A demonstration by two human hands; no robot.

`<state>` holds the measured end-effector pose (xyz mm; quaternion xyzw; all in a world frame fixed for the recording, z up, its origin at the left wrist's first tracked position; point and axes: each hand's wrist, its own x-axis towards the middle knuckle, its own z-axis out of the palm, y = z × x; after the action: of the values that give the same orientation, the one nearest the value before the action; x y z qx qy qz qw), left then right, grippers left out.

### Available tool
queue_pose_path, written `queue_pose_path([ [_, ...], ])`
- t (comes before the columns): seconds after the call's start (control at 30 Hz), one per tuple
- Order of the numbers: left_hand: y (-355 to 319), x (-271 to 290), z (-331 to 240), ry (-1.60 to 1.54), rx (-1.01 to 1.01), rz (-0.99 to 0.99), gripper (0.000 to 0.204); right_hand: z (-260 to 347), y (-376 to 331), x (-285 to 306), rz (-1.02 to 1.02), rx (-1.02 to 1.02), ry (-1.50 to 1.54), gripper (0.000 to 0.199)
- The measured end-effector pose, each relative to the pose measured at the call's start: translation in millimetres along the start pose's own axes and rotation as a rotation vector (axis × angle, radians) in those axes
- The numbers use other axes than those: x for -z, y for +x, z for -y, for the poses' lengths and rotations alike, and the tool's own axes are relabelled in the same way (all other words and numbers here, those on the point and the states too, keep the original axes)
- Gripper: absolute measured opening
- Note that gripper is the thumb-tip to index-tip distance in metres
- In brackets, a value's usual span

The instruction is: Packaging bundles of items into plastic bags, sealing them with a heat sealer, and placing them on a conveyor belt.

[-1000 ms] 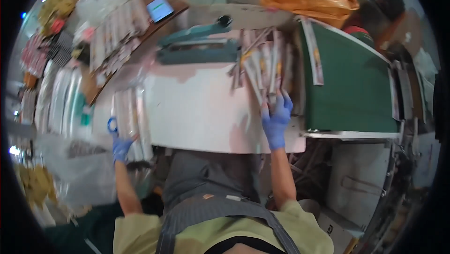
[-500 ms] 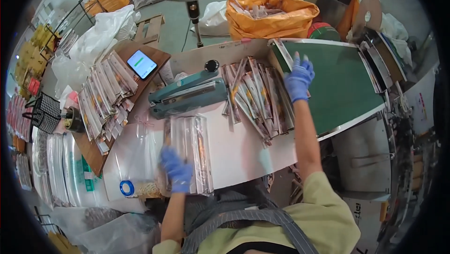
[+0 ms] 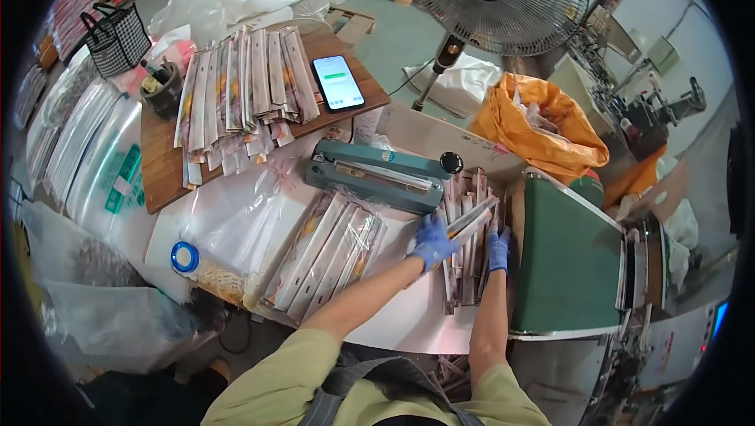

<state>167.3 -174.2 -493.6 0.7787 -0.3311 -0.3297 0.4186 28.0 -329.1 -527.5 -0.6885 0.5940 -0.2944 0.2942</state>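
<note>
Forearms [image 3: 489,317] outstretched, left hand [image 3: 434,243] clasping packets [image 3: 475,217] beside right hand [image 3: 498,250]

The brown board [image 3: 163,176] at the upper left is smooth wood, the flat packs [image 3: 329,254] near the middle have shiny clear plastic, and the green top [image 3: 570,261] at right looks dull
</note>
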Motion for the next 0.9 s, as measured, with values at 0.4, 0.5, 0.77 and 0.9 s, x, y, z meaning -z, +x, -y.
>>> queue_pose_path([
  [0.4, -22, -11, 11, -0.754, 0.024, 0.374, 0.103, 22, -112, 32, 0.628, -0.435, 1.128, 0.049],
  [0.5, -52, 29, -32, -0.846, -0.266, 0.374, 0.113, 52, -128, 53, 0.445, -0.013, 1.03, 0.061],
  [0.77, -76, 91, -47, -0.364, -1.021, 0.369, 0.134, 58, -152, 85, 0.453, 0.885, 0.287, 0.107],
  [0.9, -79, 74, -20, -0.617, -0.773, 0.505, 0.14, 69, -170, 81, 0.661, 0.385, 0.77, 0.127],
])
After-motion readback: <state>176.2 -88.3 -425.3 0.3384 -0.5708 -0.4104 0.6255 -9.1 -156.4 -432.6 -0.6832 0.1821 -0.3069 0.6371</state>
